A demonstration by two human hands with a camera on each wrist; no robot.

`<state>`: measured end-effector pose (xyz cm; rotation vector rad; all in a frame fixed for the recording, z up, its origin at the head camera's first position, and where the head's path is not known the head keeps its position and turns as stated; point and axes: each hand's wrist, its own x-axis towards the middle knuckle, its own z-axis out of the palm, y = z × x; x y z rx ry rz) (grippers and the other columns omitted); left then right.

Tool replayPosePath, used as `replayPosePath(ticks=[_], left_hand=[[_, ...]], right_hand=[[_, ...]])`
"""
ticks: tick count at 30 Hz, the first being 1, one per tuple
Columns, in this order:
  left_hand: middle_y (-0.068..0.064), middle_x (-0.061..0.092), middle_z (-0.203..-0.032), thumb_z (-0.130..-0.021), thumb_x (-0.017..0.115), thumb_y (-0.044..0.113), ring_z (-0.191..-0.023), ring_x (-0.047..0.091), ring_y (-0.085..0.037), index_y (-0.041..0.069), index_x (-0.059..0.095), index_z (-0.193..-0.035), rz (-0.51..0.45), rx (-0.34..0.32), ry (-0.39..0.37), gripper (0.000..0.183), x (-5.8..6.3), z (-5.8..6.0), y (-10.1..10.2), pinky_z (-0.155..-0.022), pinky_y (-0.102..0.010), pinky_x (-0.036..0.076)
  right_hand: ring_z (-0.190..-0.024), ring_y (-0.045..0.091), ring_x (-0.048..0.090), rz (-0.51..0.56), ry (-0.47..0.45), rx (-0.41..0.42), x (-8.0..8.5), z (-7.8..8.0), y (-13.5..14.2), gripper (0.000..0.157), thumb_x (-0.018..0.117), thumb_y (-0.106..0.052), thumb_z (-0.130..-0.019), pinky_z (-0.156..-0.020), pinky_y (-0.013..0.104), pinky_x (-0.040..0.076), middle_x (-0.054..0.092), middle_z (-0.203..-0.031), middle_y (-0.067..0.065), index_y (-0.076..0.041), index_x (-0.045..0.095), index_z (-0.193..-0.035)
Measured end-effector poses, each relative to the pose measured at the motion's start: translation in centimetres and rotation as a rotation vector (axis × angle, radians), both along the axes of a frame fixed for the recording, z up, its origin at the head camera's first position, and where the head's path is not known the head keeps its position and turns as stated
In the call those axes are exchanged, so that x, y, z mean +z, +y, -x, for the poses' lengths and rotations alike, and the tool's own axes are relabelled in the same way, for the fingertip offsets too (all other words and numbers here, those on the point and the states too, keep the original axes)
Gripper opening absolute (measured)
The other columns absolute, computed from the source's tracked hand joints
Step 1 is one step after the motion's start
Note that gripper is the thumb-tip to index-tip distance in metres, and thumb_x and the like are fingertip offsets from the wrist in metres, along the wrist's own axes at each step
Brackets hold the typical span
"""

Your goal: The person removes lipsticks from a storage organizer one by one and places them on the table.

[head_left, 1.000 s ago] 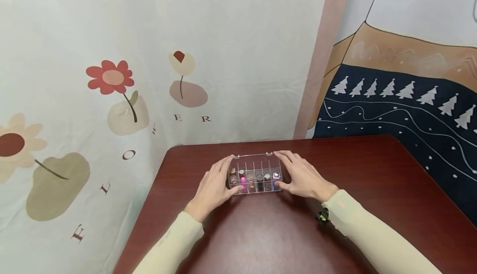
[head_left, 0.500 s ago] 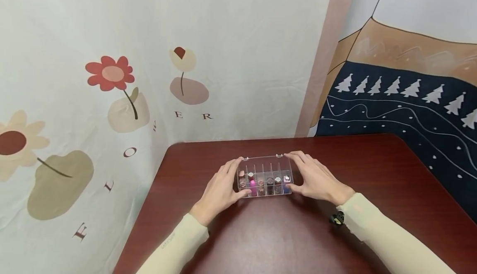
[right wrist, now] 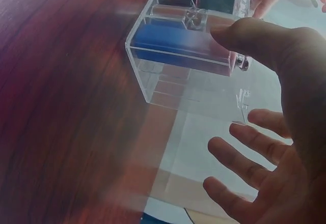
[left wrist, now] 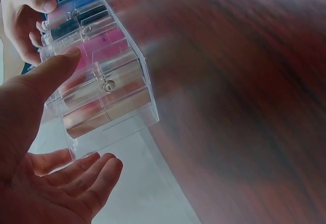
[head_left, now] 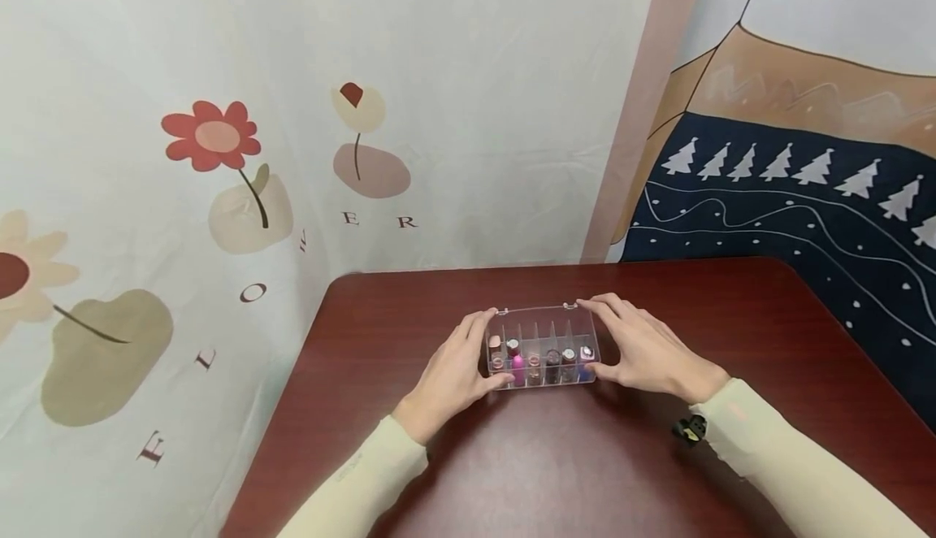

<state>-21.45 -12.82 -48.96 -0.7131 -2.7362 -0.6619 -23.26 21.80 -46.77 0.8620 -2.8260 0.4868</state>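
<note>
A clear, hinged plastic compartment box (head_left: 543,323) is between my two hands over the table. Short tubes and small bottles sit in its front row, among them a pink one (head_left: 517,369) and a blue one (right wrist: 178,43) at the right end; the back row is mostly bare. My left hand (head_left: 455,369) grips the left end, its thumb on the front and its fingertips at the back top corner. On the right end, my right hand (head_left: 647,355) grips in the same way. Whether the box's underside touches the table cannot be told.
The dark red wooden table (head_left: 512,473) reaches back to a white flower-printed curtain (head_left: 483,115). To the right hangs a navy cloth (head_left: 775,205) with tree prints. A dark watch-like item (head_left: 690,431) is at my right sleeve cuff.
Both hands have moved to the right and slightly nearer me over the table, carrying the compartment box with them. Their grip on its ends looks the same.
</note>
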Motion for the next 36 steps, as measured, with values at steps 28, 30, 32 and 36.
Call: replayPosePath(ticks=[28, 30, 32, 36], left_hand=[[-0.021, 0.061, -0.159, -0.084, 0.109, 0.032, -0.128, 0.077, -0.036, -0.002, 0.048, -0.168, -0.015, -0.038, -0.026, 0.110, 0.4, 0.0, 1.3, -0.115, -0.045, 0.067], [-0.021, 0.060, -0.158, -0.083, 0.109, 0.030, -0.126, 0.077, -0.036, -0.002, 0.048, -0.168, -0.019, -0.042, -0.031, 0.110, 0.3, 0.1, 1.3, -0.113, -0.046, 0.067], [-0.022, 0.060, -0.157, -0.083, 0.110, 0.028, -0.126, 0.077, -0.037, -0.003, 0.048, -0.167, -0.023, -0.047, -0.025, 0.109, 0.3, 0.1, 1.3, -0.113, -0.047, 0.067], [-0.023, 0.061, -0.156, -0.081, 0.110, 0.026, -0.129, 0.076, -0.038, -0.005, 0.049, -0.167, -0.033, -0.052, -0.034, 0.109, 0.4, 0.2, 1.2, -0.116, -0.048, 0.066]], right_hand=[[-0.112, 0.016, 0.067, -0.101, 0.218, 0.238, 1.2, -0.7, 1.6, 0.040, 0.098, -0.035, -0.095, -0.097, 0.042, 0.067, 0.079, -0.123, -0.003, -0.018, 0.085, -0.129], [-0.106, 0.014, 0.065, -0.114, 0.213, 0.244, 1.2, -0.7, 1.6, 0.035, 0.097, -0.034, -0.096, -0.092, 0.040, 0.066, 0.080, -0.116, -0.005, -0.020, 0.086, -0.126], [-0.103, 0.012, 0.064, -0.117, 0.199, 0.249, 1.1, -0.6, 1.5, 0.030, 0.096, -0.032, -0.097, -0.088, 0.038, 0.065, 0.080, -0.112, -0.007, -0.021, 0.087, -0.123], [-0.098, 0.009, 0.060, -0.103, 0.158, 0.259, 1.1, -0.5, 1.4, 0.023, 0.095, -0.028, -0.099, -0.081, 0.033, 0.062, 0.082, -0.107, -0.010, -0.022, 0.088, -0.121]])
